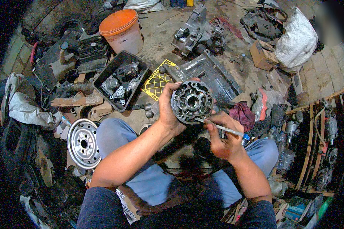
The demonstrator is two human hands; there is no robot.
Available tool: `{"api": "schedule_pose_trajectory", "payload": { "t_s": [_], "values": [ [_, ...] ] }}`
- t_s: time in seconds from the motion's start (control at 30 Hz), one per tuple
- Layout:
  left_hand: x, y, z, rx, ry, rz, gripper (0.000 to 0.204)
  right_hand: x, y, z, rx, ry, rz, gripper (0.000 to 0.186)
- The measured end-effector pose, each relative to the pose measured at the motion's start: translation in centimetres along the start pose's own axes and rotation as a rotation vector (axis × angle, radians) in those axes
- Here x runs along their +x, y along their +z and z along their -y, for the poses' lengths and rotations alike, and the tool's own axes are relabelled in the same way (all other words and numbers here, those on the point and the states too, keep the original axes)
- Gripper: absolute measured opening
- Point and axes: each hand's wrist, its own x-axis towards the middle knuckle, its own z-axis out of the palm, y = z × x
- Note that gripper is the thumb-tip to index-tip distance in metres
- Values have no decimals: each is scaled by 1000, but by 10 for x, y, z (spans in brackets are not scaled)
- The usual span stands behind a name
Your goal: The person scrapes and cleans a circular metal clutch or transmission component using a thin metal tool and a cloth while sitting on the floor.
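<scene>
In front of me my left hand [167, 105] grips a round, dark metal hub [192, 101] by its left side. The hub's face is turned up toward me. Holes and notches ring its rim, and a toothed bore sits in the middle. My right hand [226, 134] is closed round a slim, pale pen-like tool [229, 130] with a blue end [246, 137]. The tool's far tip meets the lower edge of the hub's face. Fingers under the hub are mostly hidden.
Beyond my hands lie a black tray [96, 84] of metal parts, a yellow plastic grid [156, 82] and a grey metal pan [212, 72]. An orange-rimmed bucket [126, 40] and a gearbox casing [189, 32] stand farther off. A wheel rim [74, 143] leans by my left knee.
</scene>
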Motion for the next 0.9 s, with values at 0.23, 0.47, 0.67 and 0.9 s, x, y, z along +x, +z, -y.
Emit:
{"api": "schedule_pose_trajectory", "payload": {
  "t_s": [0.23, 0.47, 0.67, 0.9],
  "values": [
    [-4, -8, -5, 345, 169, -57, 54, 1, 9, -1, 30, 138, 94, 4],
    [-4, -19, 3, 429, 262, -128, 53, 2, 15, -2, 404, 823, 62, 18],
    [-3, -9, 0, 336, 219, -112, 55, 8, 12, 0, 582, 920, -37, 30],
    [-2, 0, -1, 359, 222, -60, 58, -11, 14, -1, 354, 587, 18, 9]
  ]
}}
